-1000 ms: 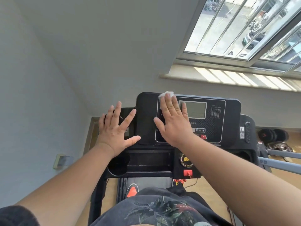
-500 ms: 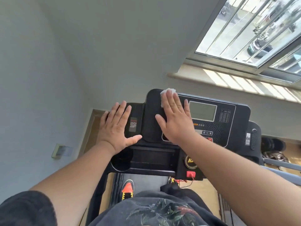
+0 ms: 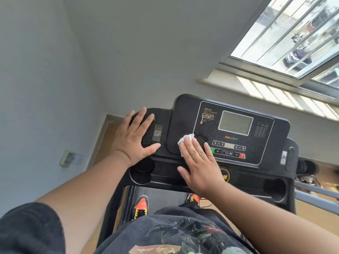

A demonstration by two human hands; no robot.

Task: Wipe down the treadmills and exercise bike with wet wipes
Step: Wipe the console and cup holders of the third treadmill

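Right hand [image 3: 199, 166] flat, pressing wet wipe [image 3: 185, 142] on treadmill console [image 3: 185, 114]; left hand [image 3: 136, 137] flat, bracing. Next, I'd judge: display [image 3: 235, 125], beyond the fingertips.

Bright daylight is pouring in through the window [image 3: 293, 33] at upper right, striping the sill [image 3: 275, 92] with sun and shadow, while the wide lens is bending the walls and motion is slightly softening the edges.
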